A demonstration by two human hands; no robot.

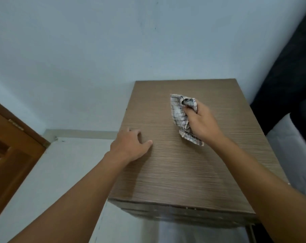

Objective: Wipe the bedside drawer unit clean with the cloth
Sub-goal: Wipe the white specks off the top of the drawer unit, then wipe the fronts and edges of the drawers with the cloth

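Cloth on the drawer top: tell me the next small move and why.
Probably sweep the cloth toward the near edge of the drawer unit. The right hand has it bunched in its grip at the far right of the top, the left hand rests on the left edge as if to steady the unit, and the broad near surface lies uncovered.

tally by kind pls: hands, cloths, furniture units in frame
Hands: 2, left hand resting on the drawer unit, right hand gripping the cloth
Cloths: 1, checked cloth
Furniture units: 1, wood-grain drawer unit
Total: 4
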